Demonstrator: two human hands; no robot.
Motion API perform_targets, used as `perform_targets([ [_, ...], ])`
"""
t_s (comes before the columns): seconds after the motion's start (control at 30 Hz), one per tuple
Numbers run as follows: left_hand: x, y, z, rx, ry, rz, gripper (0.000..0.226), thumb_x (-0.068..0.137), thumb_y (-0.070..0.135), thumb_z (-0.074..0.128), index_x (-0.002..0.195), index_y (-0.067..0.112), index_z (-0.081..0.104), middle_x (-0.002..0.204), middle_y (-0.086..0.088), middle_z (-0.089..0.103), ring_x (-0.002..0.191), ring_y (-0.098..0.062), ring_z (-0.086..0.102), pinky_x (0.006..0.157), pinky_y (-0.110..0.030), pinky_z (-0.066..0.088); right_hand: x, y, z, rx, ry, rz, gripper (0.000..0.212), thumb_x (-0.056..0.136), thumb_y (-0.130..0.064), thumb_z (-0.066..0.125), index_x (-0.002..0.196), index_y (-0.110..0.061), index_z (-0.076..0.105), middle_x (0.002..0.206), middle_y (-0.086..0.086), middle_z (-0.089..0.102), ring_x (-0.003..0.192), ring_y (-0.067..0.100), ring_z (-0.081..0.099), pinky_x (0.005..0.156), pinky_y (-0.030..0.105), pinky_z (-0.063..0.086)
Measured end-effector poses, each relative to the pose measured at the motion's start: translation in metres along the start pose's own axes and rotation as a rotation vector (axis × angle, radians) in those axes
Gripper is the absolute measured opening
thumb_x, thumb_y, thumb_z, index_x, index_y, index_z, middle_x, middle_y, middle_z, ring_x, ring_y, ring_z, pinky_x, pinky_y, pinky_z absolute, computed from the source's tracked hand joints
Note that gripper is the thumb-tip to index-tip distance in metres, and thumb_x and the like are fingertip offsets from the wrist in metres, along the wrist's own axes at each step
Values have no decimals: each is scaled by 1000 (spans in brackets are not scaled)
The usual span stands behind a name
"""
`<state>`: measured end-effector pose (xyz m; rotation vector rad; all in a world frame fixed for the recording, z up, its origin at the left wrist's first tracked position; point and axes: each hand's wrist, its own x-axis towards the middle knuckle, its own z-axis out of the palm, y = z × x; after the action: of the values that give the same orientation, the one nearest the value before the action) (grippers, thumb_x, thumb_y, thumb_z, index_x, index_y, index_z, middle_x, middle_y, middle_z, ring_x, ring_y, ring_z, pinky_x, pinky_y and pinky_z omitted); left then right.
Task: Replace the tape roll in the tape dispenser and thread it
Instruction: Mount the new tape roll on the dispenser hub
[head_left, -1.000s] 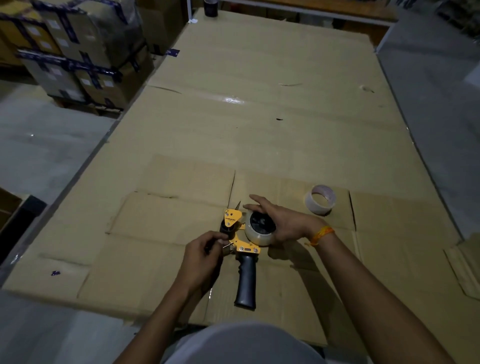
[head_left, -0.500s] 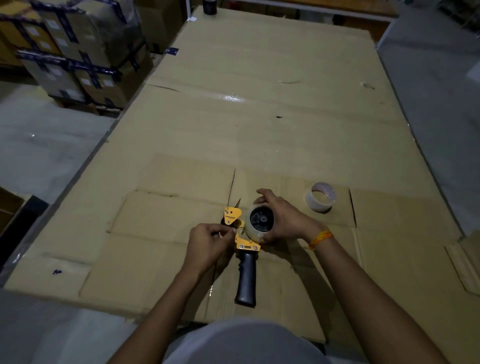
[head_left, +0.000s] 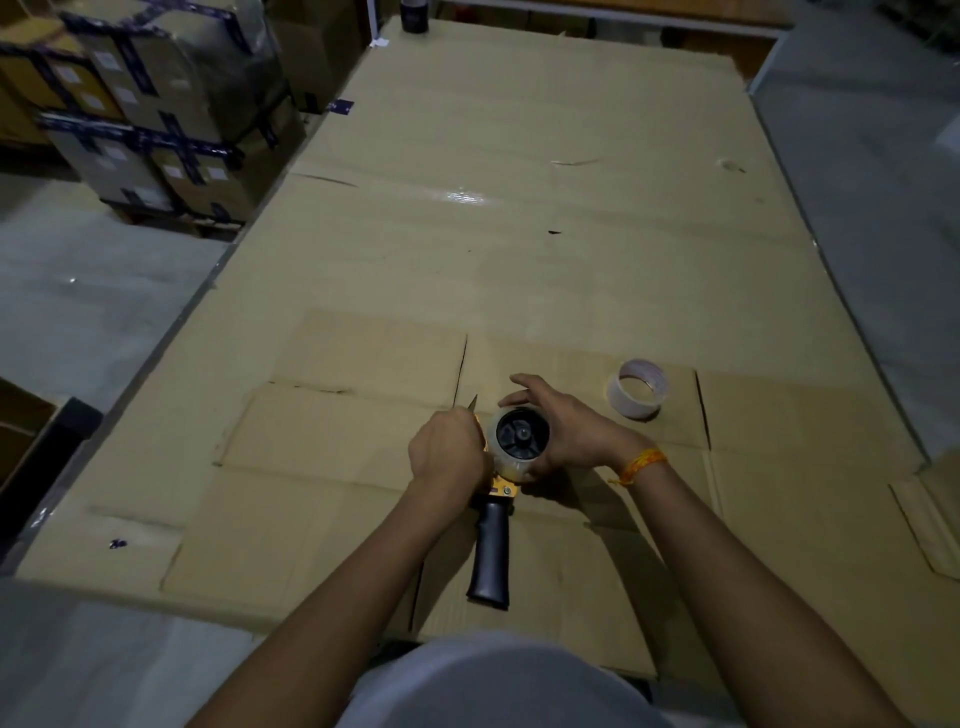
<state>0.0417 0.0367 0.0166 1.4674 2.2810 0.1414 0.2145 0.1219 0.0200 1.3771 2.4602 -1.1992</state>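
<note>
A yellow tape dispenser with a black handle (head_left: 491, 556) lies on the cardboard-covered table (head_left: 519, 249), handle toward me. A clear tape roll (head_left: 511, 460) sits on its black hub (head_left: 522, 432). My right hand (head_left: 566, 428) cups the roll from the right and far side. My left hand (head_left: 449, 457) is closed over the dispenser's front head, hiding most of the yellow plate; what its fingers pinch is hidden. A metal tip (head_left: 472, 401) pokes out beyond its knuckles.
An almost spent tape roll (head_left: 638, 388) stands on the cardboard to the right of my right hand. Taped cartons (head_left: 150, 114) are stacked on the floor at the left. A dark can (head_left: 414, 15) stands at the table's far edge.
My left hand moved up from beside the handle onto the dispenser's front head, covering it. My right hand shifted its fingers around the roll, and the roll's hub now faces up more.
</note>
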Motion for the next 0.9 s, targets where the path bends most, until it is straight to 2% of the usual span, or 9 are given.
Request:
perform_targets([
  [0.13,8,2,-1,84,6,38,24,91,16,74,115,12,73,117,-11,76,110,-30,75,86,-35,59,0,1,0,-14,2,-6,131,66,-7,97,165,-21,14,159,-3,50,147,22,47,120,34,43],
  [0.37,5,9,5,146,44,83,24,95,12,66,119,10,73,120,-11,76,113,-30,75,88,-35,59,0,1,1,-35,9,-17,130,65,-7,98,165,-21,15,159,-1,50,147,23,48,119,34,43],
  [0.53,4,4,7,104,69,52,17,88,14,74,106,14,76,108,-8,77,101,-27,78,80,-32,60,-1,0,1,-52,3,-18,130,66,-6,97,165,-19,15,159,1,50,146,24,48,119,34,43],
  [0.67,5,-4,9,66,53,85,13,77,25,84,87,17,80,89,-5,76,84,-25,77,68,-31,59,0,-2,1,-106,-5,-23,129,66,-6,97,165,-17,15,159,2,50,146,27,48,120,40,44],
  [0.73,5,-9,12,55,33,108,11,78,27,83,80,17,79,82,-4,74,78,-24,76,66,-30,61,2,-4,0,-141,-21,-19,130,66,-5,97,165,-17,15,160,2,50,147,28,48,120,40,45],
  [0.9,7,-20,13,18,39,146,13,85,33,78,84,21,85,79,0,78,76,-22,75,69,-32,63,5,-9,-3,-208,-59,-17,129,67,0,94,166,-20,13,161,1,50,149,29,46,119,42,45],
])
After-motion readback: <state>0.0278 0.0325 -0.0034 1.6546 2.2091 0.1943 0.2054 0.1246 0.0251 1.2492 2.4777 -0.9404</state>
